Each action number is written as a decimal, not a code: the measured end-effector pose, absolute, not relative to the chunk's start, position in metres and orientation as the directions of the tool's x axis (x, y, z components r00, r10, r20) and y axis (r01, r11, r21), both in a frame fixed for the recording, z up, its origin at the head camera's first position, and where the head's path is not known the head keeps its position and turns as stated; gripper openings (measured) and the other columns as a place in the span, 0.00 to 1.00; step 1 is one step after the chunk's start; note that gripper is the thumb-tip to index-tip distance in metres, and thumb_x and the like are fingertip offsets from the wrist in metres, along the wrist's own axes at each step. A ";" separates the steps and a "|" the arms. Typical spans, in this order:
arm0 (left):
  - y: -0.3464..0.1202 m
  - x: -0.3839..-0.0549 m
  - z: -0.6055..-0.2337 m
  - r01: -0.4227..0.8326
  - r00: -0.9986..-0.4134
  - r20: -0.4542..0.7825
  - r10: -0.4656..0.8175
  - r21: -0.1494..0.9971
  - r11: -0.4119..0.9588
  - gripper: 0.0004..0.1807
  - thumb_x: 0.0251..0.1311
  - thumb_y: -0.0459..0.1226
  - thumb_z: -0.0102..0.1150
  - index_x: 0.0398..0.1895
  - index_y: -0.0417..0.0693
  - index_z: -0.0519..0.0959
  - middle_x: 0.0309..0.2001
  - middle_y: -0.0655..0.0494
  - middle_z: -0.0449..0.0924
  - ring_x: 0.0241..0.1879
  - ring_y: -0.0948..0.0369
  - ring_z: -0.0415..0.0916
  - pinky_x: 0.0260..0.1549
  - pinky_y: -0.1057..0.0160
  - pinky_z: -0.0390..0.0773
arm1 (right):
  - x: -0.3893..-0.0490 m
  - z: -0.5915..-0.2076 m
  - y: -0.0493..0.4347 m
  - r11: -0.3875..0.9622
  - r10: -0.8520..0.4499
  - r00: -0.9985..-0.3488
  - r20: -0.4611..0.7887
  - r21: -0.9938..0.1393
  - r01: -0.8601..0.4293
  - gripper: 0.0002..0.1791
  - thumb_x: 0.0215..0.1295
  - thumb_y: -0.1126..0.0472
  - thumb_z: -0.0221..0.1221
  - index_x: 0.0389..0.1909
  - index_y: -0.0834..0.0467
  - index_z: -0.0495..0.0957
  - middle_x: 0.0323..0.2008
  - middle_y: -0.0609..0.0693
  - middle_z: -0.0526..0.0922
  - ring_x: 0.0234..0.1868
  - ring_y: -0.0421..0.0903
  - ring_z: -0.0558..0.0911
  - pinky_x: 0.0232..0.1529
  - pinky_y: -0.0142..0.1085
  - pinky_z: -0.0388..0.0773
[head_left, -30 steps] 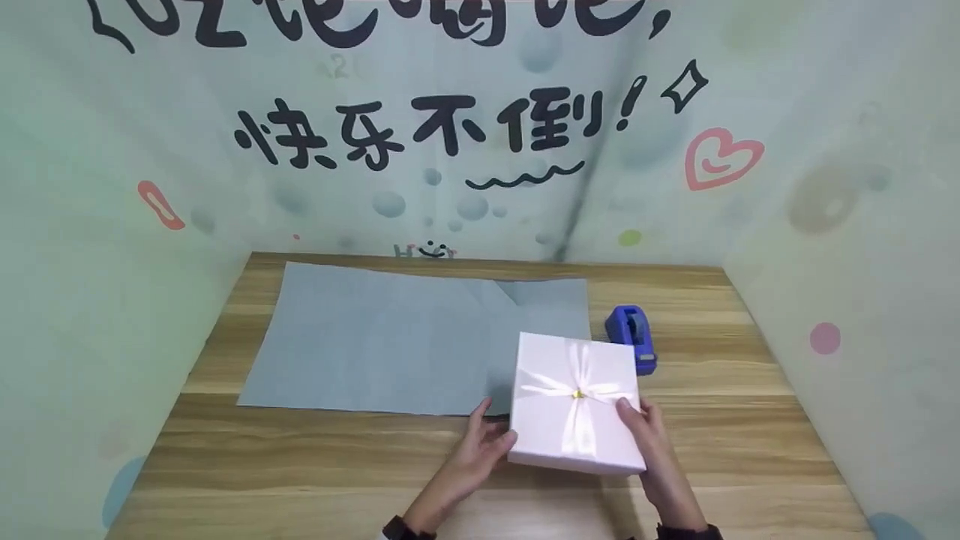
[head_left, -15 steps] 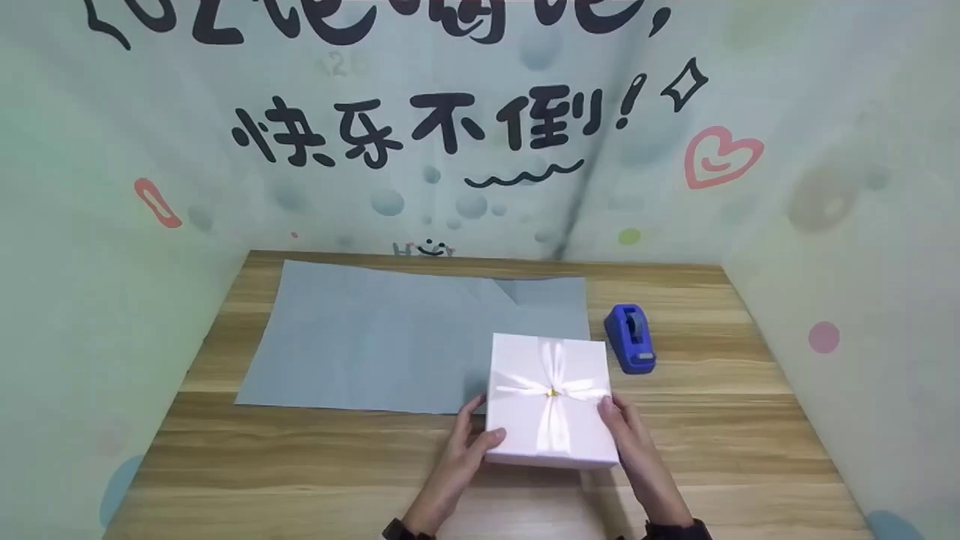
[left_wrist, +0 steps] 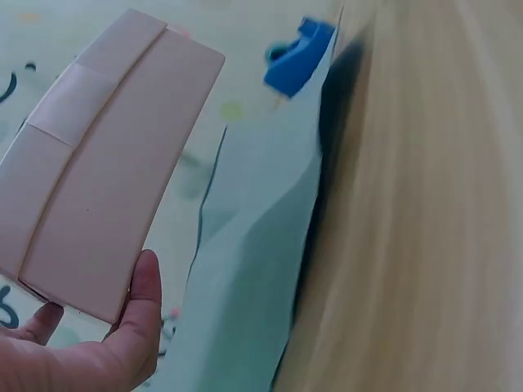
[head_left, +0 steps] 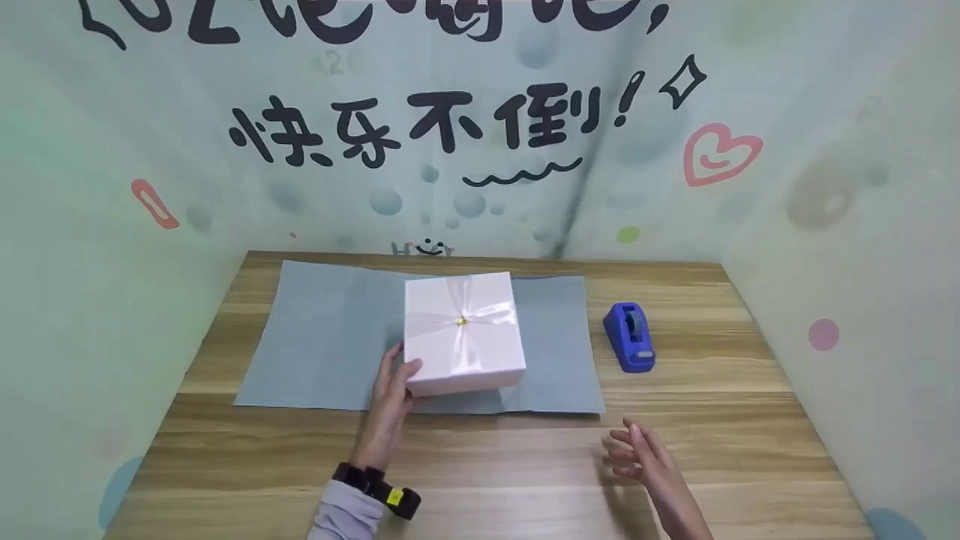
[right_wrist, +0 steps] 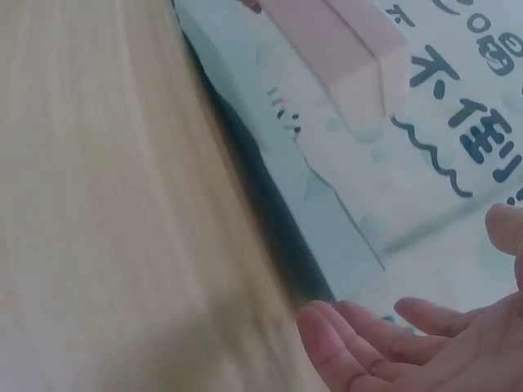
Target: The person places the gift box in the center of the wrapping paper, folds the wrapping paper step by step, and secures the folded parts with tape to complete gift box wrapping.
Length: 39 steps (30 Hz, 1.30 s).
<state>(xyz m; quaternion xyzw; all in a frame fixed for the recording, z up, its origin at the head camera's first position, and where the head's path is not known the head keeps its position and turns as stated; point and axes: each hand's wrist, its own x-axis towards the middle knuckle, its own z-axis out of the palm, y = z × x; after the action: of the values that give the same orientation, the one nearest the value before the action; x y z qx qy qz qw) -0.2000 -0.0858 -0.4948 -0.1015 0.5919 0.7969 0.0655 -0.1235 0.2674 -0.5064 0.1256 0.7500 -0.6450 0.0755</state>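
Note:
A pale pink gift box [head_left: 461, 352] with a white ribbon bow and a small gold centre is held above a grey-blue sheet of paper [head_left: 330, 337]. My left hand [head_left: 390, 382] grips its near left corner, thumb on the top and fingers beneath. In the left wrist view the box [left_wrist: 122, 163] is tilted, its lid edge and ribbon band showing, with thumb and fingers around one end. My right hand [head_left: 649, 465] is off the box, over the wood to the right, holding nothing. The right wrist view shows its fingers [right_wrist: 384, 343] spread and relaxed.
A blue tape dispenser [head_left: 630, 337] stands right of the paper on the wooden table [head_left: 510, 472]. Printed fabric walls [head_left: 480, 217] enclose the table at the back and both sides. The paper's near right edge lifts slightly from the wood.
The box has moved left and away from me, from the paper's near right edge to over its middle. My right hand has let go of it and stayed at the right.

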 end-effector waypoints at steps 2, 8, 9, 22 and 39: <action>-0.097 -0.211 -0.494 -0.229 -0.967 -0.251 -0.044 0.931 -0.284 0.41 0.61 0.50 0.52 0.73 0.56 0.44 0.72 0.45 0.44 0.65 0.47 0.58 0.62 0.47 0.63 | -0.119 -0.510 0.273 0.127 0.099 -0.954 -0.282 -0.948 0.293 0.32 0.73 0.46 0.37 0.66 0.66 0.56 0.60 0.68 0.69 0.52 0.57 0.78 0.47 0.41 0.79; -0.122 -0.238 -0.500 -0.287 -0.944 -0.317 -0.089 0.925 -0.250 0.40 0.61 0.53 0.49 0.73 0.60 0.44 0.73 0.48 0.44 0.66 0.50 0.57 0.63 0.48 0.62 | -0.109 -0.516 0.284 0.154 0.116 -0.938 -0.326 -0.927 0.341 0.37 0.72 0.41 0.35 0.65 0.69 0.57 0.60 0.67 0.70 0.52 0.54 0.78 0.49 0.41 0.78; -0.125 -0.242 -0.502 -0.300 -0.939 -0.330 -0.094 0.923 -0.243 0.40 0.61 0.53 0.48 0.73 0.59 0.44 0.72 0.48 0.46 0.65 0.50 0.57 0.62 0.48 0.63 | -0.107 -0.517 0.286 0.158 0.117 -0.936 -0.333 -0.924 0.349 0.37 0.72 0.41 0.35 0.65 0.69 0.57 0.60 0.67 0.70 0.52 0.54 0.78 0.49 0.41 0.78; -0.131 -0.268 -0.522 -0.360 -0.923 -0.377 -0.071 0.915 -0.183 0.36 0.63 0.49 0.45 0.73 0.53 0.49 0.70 0.41 0.51 0.62 0.47 0.61 0.58 0.50 0.68 | -0.102 -0.522 0.285 0.140 0.132 -0.914 -0.383 -0.906 0.400 0.37 0.72 0.41 0.34 0.64 0.69 0.58 0.58 0.67 0.72 0.50 0.50 0.79 0.49 0.41 0.77; -0.122 -0.268 -0.518 -0.322 -0.946 -0.311 -0.095 0.938 0.130 0.35 0.69 0.50 0.38 0.72 0.38 0.47 0.72 0.41 0.48 0.72 0.48 0.46 0.69 0.50 0.51 | -0.108 -0.519 0.274 0.124 0.158 -0.911 -0.382 -0.907 0.402 0.35 0.71 0.42 0.41 0.62 0.69 0.62 0.54 0.65 0.76 0.47 0.50 0.80 0.46 0.41 0.79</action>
<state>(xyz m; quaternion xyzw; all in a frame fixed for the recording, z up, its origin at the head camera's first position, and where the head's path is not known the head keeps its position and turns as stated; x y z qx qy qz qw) -0.2681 -0.1224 -0.5180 -0.1395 0.7466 0.6446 0.0880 -0.1081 0.2745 -0.5190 0.1883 0.7436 -0.6344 0.0959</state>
